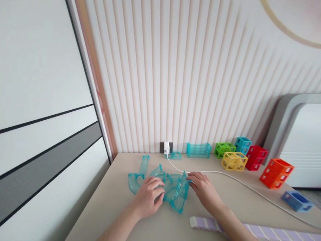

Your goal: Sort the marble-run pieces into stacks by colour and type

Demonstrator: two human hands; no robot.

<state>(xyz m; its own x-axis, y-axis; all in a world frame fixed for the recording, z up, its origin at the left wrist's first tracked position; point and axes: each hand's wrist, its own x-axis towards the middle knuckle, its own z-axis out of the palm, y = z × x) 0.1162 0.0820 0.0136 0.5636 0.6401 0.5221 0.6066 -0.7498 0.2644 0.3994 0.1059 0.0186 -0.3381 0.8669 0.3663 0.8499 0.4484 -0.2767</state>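
A loose heap of see-through teal plastic track pieces [173,188], some curved, lies on the table between my two hands. My left hand [150,196] rests at the heap's left side, its fingers apart and curved over the nearest pieces. On the other side, my right hand [202,187] has its thumb and fingertips closed on the edge of a teal track piece [183,188]. Farther left lie a curved teal piece [132,183] and a straight one [144,165]; the curved one is partly near my left hand.
Against the ribbed wall are a teal piece [199,150] and a white charger [166,147], whose cable [232,175] crosses the table. Green [224,149], yellow [234,161], red [256,157], orange [276,173] and blue [297,200] open-frame blocks stand right. A purple-white strip [204,223] lies in front.
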